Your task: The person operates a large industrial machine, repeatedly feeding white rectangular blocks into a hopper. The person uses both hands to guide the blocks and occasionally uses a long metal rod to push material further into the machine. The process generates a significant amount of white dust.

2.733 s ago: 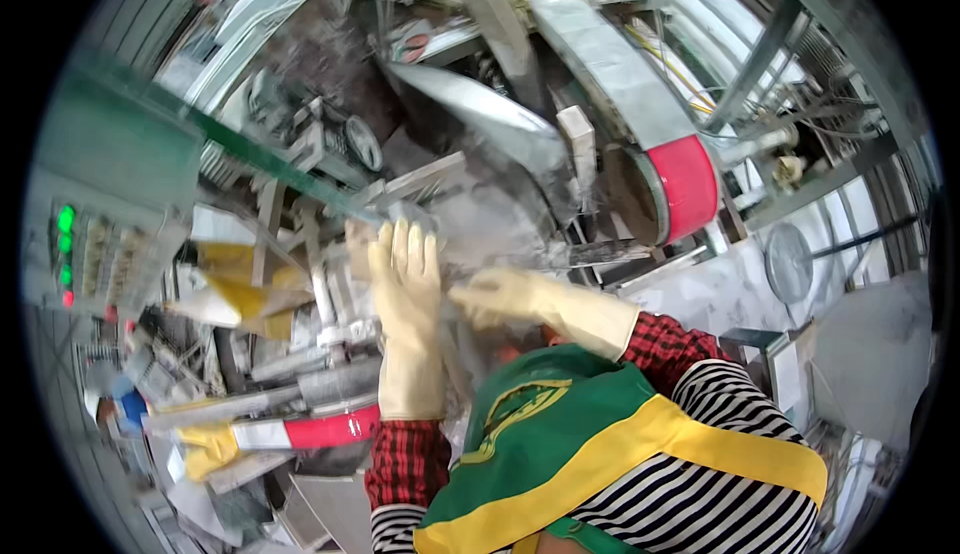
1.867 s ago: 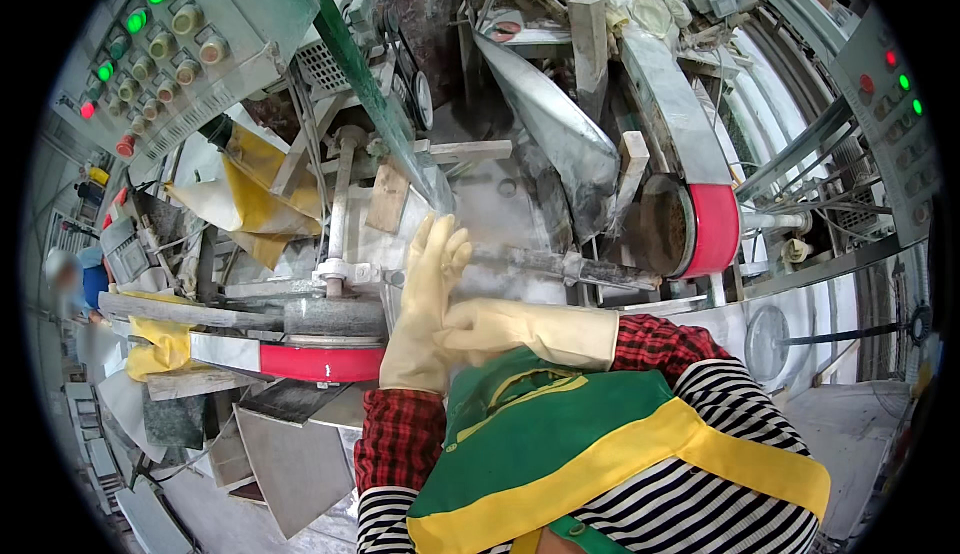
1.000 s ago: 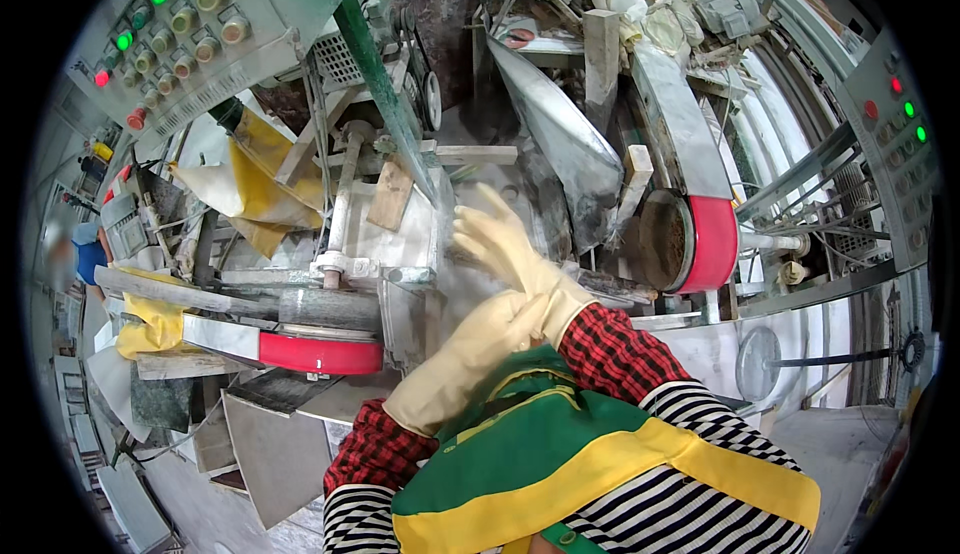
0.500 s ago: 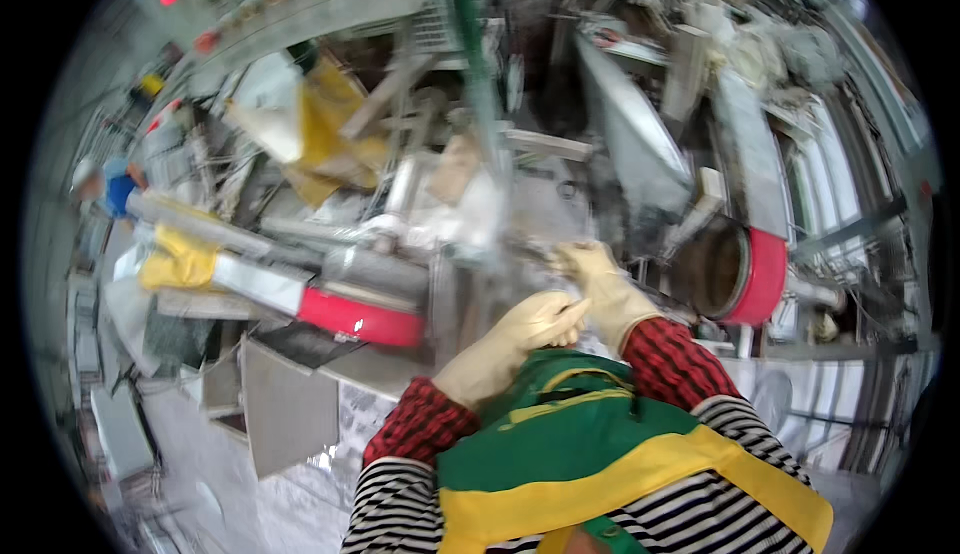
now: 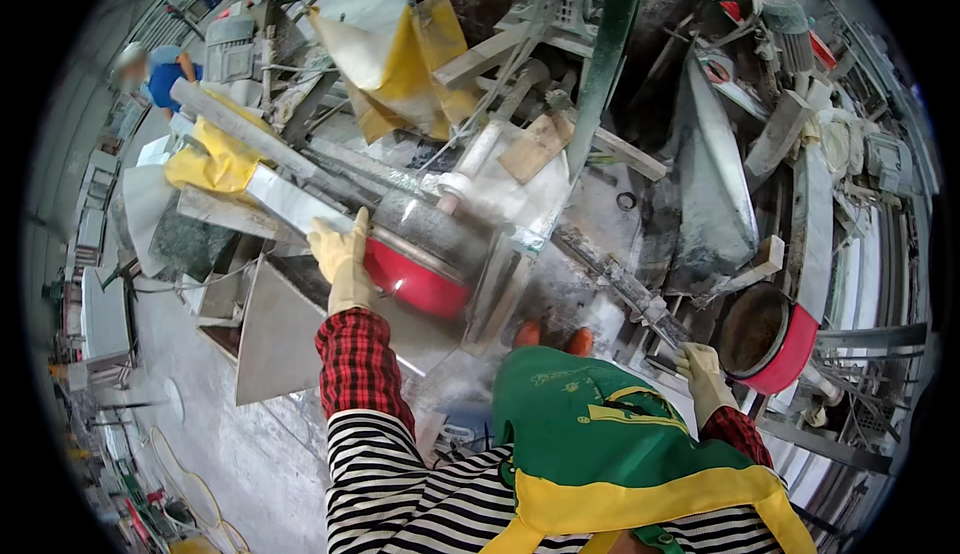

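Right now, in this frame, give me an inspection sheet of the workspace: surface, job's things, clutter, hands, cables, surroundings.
Surface: dusty grey machine bed, coated in pale powder.
Job's things: red-rimmed roller on the left; a second red-rimmed drum on the right.
Clutter: yellow plastic sheeting, a wooden block, grey stone slabs.
Hands: left hand, in a cream glove, rests on the roller's edge; right hand, gloved, is beside the second drum, contact unclear.
Cables: thin yellowish cable looped on the floor.
Surroundings: crowded workshop; another person in blue far left.
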`<control>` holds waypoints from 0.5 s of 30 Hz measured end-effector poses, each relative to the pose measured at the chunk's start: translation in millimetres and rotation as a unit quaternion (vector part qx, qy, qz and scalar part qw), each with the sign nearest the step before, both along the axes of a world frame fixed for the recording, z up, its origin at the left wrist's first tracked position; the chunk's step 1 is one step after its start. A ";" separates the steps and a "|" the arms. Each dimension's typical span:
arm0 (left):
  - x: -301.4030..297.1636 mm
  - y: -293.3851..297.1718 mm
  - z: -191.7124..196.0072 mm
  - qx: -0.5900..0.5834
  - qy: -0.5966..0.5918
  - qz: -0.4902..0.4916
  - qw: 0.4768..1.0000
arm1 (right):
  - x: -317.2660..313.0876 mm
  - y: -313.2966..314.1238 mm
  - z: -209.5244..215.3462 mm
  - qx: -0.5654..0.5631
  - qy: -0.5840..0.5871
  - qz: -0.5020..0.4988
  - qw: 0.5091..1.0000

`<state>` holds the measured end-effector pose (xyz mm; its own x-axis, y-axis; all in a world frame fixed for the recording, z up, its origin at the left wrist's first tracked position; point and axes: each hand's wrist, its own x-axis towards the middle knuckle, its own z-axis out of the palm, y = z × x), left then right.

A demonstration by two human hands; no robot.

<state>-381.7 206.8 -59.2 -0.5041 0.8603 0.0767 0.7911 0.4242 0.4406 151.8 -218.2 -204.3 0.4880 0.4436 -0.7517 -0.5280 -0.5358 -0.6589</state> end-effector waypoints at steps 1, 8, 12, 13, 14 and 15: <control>-2.9 8.5 -4.0 -0.026 -0.053 -0.002 0.998 | -1.1 1.8 0.2 0.030 0.002 0.006 1.000; -26.4 24.9 -62.8 -0.023 -0.008 -0.066 0.998 | -19.8 58.7 1.6 0.057 -0.013 0.065 0.996; -13.9 -27.3 -77.7 0.102 -0.018 -0.091 0.991 | -40.7 61.3 -25.1 0.056 -0.048 0.086 0.994; -10.9 -38.7 -83.2 0.105 -0.018 -0.093 0.990 | -49.3 62.3 -21.8 0.031 -0.067 0.111 0.991; -2.1 -50.3 -78.1 0.081 0.008 -0.106 0.991 | -53.9 60.7 -21.7 0.006 -0.083 0.137 0.987; 13.1 -60.7 -69.5 0.058 0.033 -0.126 0.990 | -46.1 49.7 -65.9 0.020 -0.035 0.172 0.984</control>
